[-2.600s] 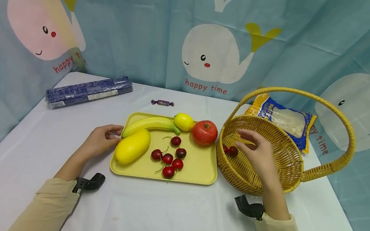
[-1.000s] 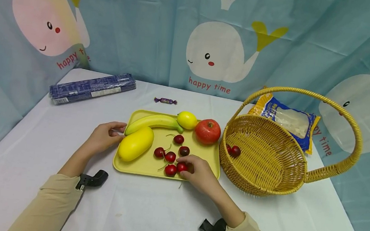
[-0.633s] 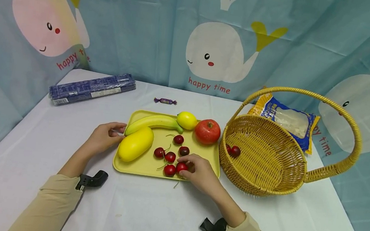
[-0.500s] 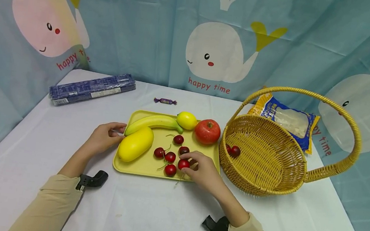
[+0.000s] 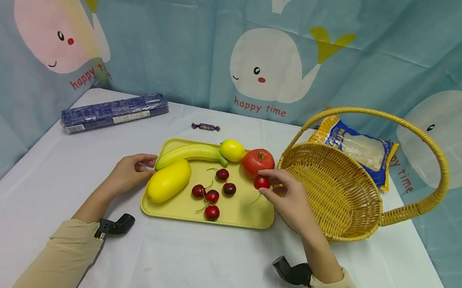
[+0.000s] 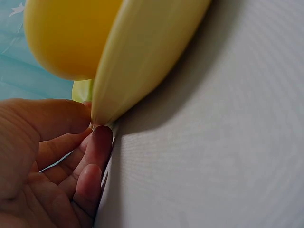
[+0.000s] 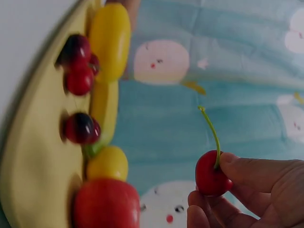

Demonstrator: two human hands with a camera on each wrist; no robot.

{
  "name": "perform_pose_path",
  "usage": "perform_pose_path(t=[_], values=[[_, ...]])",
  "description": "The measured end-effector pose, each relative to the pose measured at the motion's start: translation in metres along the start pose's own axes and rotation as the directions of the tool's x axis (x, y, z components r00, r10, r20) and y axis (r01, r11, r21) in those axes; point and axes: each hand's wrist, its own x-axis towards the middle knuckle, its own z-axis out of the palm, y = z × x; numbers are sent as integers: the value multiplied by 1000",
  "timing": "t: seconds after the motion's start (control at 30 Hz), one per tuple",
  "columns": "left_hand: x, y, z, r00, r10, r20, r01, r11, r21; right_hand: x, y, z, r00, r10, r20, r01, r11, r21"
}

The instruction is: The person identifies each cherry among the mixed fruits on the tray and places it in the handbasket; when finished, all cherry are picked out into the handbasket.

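A red cherry with a green stem is pinched between the thumb and fingers of my right hand, raised over the right end of the yellow tray. In the right wrist view the same cherry has its stem pointing up. My left hand grips the tray's left rim, thumb above and fingertips below in the left wrist view. Several cherries lie mid-tray, with a yellow oval fruit, a banana, a lemon and a red apple around them.
A wicker basket with a tall arched handle stands right of the tray, its left side hidden by my right hand. Behind it lies a blue and yellow bag. A wrapped candy and a long blue package lie farther back.
My right hand left the basket, took a cherry from the tray's front right, and has lifted it rightward toward the basket. My left hand stays at the tray's rim.
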Motion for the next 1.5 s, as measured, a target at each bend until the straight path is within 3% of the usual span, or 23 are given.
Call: perform_pose_path(t=[0.27,0.63,1.03,1.5], values=[[1,-2,1,1000,1,-4,-1,1000,5,3,15,-41,987,143,-77,-143,990,1],[0,0,0,1000,9,-2,-9,1000,4,2,32,-68,963,245,-110,-255,963,-84],[-1,1,0,1000,2,-1,-2,1000,5,3,49,-82,949,300,-98,-313,937,-156],[-1,1,0,1000,-3,3,3,1000,2,2,54,-87,929,358,-91,-369,908,-199]])
